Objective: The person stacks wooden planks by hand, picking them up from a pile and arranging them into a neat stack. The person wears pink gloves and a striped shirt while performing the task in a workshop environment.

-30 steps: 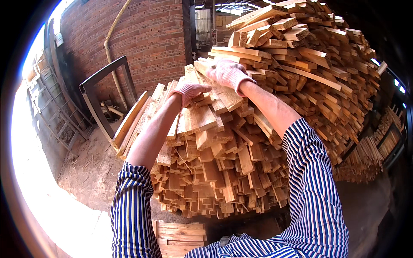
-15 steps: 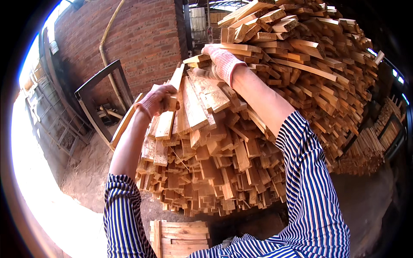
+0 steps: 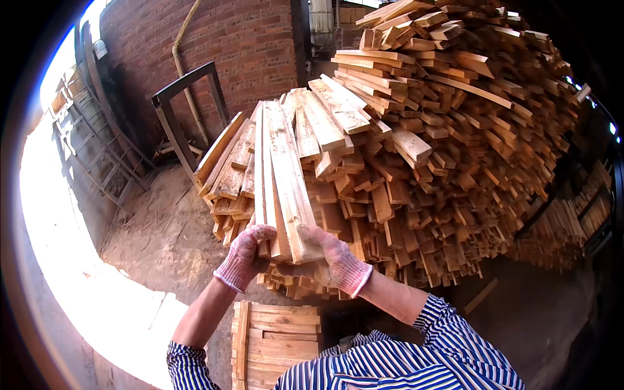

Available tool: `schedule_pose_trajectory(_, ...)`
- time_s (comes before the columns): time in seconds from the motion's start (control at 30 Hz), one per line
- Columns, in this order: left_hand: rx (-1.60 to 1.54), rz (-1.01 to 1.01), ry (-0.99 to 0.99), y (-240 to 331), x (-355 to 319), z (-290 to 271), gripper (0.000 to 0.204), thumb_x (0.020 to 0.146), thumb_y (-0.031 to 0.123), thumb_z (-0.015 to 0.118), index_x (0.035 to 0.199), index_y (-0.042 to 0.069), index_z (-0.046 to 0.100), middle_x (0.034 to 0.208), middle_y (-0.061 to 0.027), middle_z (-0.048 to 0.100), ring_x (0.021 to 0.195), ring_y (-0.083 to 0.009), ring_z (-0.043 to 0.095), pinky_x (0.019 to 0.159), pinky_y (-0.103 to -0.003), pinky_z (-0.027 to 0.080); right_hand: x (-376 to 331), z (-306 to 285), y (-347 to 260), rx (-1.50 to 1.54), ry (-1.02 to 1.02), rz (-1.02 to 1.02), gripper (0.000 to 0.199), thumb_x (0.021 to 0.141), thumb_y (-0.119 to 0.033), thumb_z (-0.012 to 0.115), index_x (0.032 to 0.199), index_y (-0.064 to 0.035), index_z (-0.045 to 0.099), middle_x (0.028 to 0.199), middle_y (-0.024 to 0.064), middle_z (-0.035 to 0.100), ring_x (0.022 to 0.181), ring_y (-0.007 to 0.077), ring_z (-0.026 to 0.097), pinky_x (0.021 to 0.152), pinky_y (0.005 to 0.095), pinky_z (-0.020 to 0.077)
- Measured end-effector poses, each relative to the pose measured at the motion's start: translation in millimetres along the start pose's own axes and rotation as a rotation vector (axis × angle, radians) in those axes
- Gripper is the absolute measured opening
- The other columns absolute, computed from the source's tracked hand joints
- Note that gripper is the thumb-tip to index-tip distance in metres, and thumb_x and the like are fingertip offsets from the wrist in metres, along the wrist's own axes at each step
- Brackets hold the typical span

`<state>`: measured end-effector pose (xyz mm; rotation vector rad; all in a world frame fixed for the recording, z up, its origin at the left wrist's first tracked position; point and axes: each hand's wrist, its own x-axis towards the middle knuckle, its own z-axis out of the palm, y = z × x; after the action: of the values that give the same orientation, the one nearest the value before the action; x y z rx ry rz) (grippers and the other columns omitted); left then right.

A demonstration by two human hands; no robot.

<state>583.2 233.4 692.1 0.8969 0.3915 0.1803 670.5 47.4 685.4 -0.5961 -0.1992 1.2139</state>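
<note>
Your left hand and right hand, grips closed on the near ends of a slat bundle, risk outer slats sliding free since it's only end-held.

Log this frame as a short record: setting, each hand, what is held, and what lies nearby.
setting: outdoor yard, dirt ground, brick wall
left hand: gloved, gripping the near end of the held boards from the left
right hand: gloved, gripping the same end from the right
held boards: a few long wooden slats, bundled, angled up and away
behind: large stack of slats
below: small pile of slats
left: metal frame
</note>
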Motion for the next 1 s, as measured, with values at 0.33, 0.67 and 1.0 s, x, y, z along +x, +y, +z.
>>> schedule_pose_trajectory(0.33, -0.038, 0.014, -0.099, 25.9, 46.2, -3.4, 0.07, 0.088, 0.051, 0.071, 0.132, -0.002, 0.057, 0.115, -0.0232, 0.068, 0.095, -0.0348, 0.071, 0.087, -0.052, 0.061, -45.7, -72.3, 75.3, -0.024, -0.087, -0.02, 0.053, 0.096, -0.03, 0.07, 0.135, -0.0002, 0.048, 0.118, 0.0105, 0.061, 0.1, 0.0207, 0.065, 0.079, 0.0322, 0.0632)
schedule_pose_trajectory(0.67, -0.242, 0.276, -0.165, -61.4, 59.3, -9.8, 0.059, 0.083, 0.034, 0.075, 0.127, -0.002, 0.058, 0.109, -0.0196, 0.07, 0.097, -0.0335, 0.071, 0.09, -0.045, 0.062, -98.1, -152.5, 93.8, 0.239, 0.058, 0.095, 0.056, 0.097, -0.031, 0.067, 0.139, 0.0023, 0.05, 0.12, 0.0208, 0.069, 0.099, 0.0303, 0.072, 0.084, 0.0431, 0.063)
schedule_pose_trajectory(1.0, -0.577, 0.184, -0.285, -129.5, -9.2, -48.8, 0.073, 0.081, 0.044, 0.081, 0.134, 0.001, 0.056, 0.119, -0.0192, 0.069, 0.104, -0.0353, 0.069, 0.094, -0.049, 0.058, -135.9, -111.2, 77.3, -0.826, -0.108, 0.056, 0.109, 0.084, -0.045, 0.08, 0.16, -0.003, 0.014, 0.16, 0.0196, 0.028, 0.146, 0.0302, 0.035, 0.119, 0.0452, 0.0333)
